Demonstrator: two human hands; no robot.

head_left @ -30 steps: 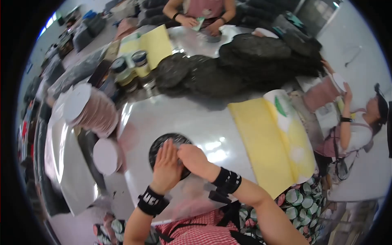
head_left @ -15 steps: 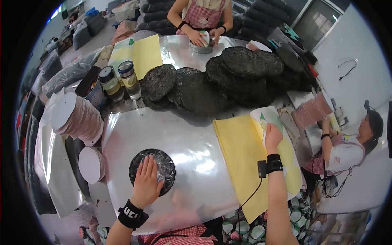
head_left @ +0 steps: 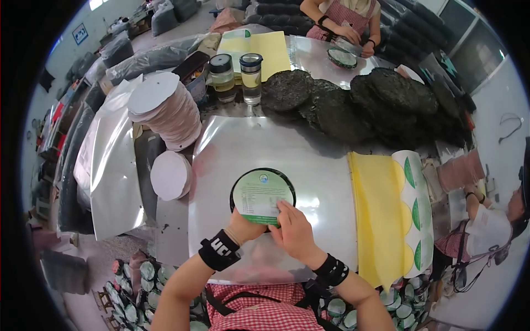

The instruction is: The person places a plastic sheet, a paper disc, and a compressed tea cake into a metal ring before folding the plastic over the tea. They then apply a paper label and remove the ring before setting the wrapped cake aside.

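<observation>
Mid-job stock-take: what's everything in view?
round label: one, white and green, on dark disc
dark disc: one, black, under label on metal sheet
metal sheet: one, silver, centre
pressed cakes: pile, black, behind sheet
sticker sheets: two, yellow, right of disc and far side
glass jars: two, clear, left of cakes
paper discs: two stacks, white, left
co-workers: two, far side and right edge
left hand: black wristband, at disc's near rim
right hand: black wristband, fingers on label
</observation>
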